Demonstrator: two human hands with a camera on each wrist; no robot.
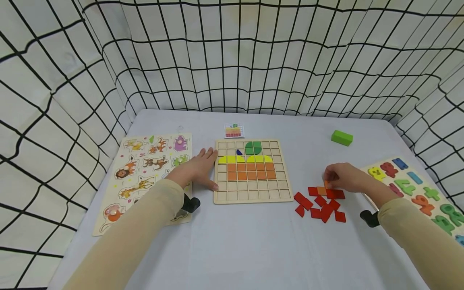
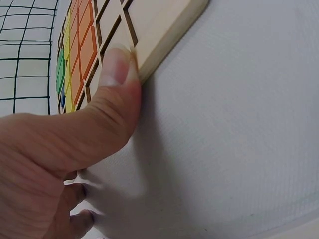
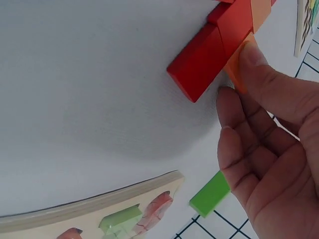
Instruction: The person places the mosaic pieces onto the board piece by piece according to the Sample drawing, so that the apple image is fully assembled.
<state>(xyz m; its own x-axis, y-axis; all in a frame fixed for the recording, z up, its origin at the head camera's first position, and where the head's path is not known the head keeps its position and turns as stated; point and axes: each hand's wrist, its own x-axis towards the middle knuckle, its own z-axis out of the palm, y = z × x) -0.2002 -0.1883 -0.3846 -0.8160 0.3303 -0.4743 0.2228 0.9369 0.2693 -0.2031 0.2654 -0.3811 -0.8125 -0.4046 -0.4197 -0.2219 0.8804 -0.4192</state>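
A wooden grid board (image 1: 253, 196) lies mid-table, with rows of orange tiles (image 1: 251, 175), yellow pieces (image 1: 259, 159), a green rounded shape (image 1: 253, 148) and a small dark blue piece (image 1: 239, 152) set in its cells. My left hand (image 1: 198, 167) rests at the board's left side, fingers spread; in the left wrist view the thumb (image 2: 115, 67) touches its edge. To the right, my right hand (image 1: 342, 177) pinches an orange tile (image 3: 235, 72) between thumb and fingers. That tile is beside several red tiles (image 1: 326, 212) lying loosely together, with another orange tile (image 1: 321, 191) among them.
A small picture card (image 1: 234, 131) lies behind the grid board. An animal puzzle board (image 1: 121, 156) sits at the left, partly under the left arm. On the right are a green block (image 1: 342, 138) and a number puzzle board (image 1: 409, 197). Black netting (image 1: 237, 66) surrounds the table's back and sides.
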